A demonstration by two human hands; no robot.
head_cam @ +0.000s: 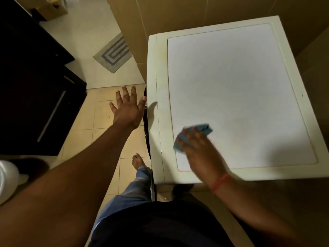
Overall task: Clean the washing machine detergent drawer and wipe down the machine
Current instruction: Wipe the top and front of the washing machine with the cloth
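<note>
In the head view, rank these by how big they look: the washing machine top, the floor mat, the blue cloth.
1. Washing machine top, by far the largest.
2. Floor mat.
3. Blue cloth, partly hidden under the right hand.
The mat lies farther from the camera, so it is really bigger than it looks.

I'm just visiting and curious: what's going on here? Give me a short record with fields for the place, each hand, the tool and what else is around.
place: tiled room, seen from above
machine: washing machine, white top
right hand: right hand presses a blue cloth on the near part of the top; blurred
left hand: left hand, fingers spread, thumb at the machine's left edge
nearby: floor mat, dark cabinet
detergent drawer: not visible
</note>
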